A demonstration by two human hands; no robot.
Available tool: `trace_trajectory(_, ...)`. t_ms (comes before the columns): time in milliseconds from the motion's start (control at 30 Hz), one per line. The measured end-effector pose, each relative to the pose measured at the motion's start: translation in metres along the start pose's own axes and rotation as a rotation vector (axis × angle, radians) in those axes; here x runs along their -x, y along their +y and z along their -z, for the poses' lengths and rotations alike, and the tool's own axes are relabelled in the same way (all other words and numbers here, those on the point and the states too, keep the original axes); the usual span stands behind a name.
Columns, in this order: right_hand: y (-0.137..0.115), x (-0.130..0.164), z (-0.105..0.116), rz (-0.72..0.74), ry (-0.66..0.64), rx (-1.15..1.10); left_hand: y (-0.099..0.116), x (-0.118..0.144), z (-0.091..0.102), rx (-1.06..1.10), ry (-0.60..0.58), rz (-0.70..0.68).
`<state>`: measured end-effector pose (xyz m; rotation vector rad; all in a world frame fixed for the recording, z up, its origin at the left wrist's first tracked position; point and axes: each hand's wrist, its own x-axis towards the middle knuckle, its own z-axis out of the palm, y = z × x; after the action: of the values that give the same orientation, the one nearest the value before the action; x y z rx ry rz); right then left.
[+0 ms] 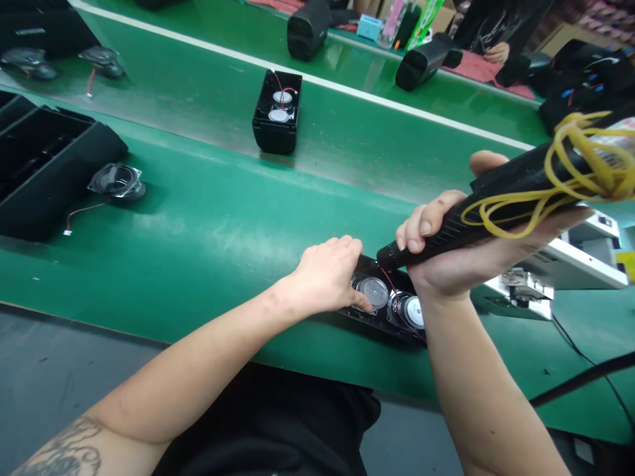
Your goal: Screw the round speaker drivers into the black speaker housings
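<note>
My left hand (pixel 330 274) rests on the near end of a black speaker housing (pixel 384 311) lying on the green bench, fingers curled against its edge beside a round speaker driver (pixel 374 291). A second driver (pixel 411 312) sits next to it, with thin red wires running between them. My right hand (pixel 446 254) grips a black electric screwdriver (pixel 496 198), its tip pointing down into the housing. Yellow rubber bands (pixel 580 165) are looped around the screwdriver's body.
A second black housing with two drivers (pixel 278 112) stands on the conveyor belt (pixel 198 86). A loose driver with a red lead (pixel 116 180) lies left, beside black trays (pixel 40 165). A white fixture (pixel 560 264) stands right. Another person's hand (pixel 496 51) is across the belt.
</note>
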<state>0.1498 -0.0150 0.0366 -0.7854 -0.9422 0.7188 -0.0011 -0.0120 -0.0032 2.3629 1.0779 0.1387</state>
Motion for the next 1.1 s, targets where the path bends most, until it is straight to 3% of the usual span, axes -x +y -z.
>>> trace_trajectory(467, 0.008, 0.001, -0.003, 0.039, -0.010, 0.002, 0.001, -0.002, 0.002, -0.015, -0.011, -0.004)
trace_trajectory(767, 0.010, 0.013, -0.004, 0.010, -0.095, -0.041, 0.000, -0.003, 0.003, -0.040, -0.018, -0.013)
trace_trajectory(1000, 0.020, 0.016, 0.007, -0.004, -0.295, -0.086, 0.004, -0.003, 0.009, -0.065, -0.046, -0.011)
trace_trajectory(1100, 0.021, 0.018, 0.008, -0.038, -0.284, -0.094, 0.005, -0.003, 0.009, -0.073, -0.047, -0.004)
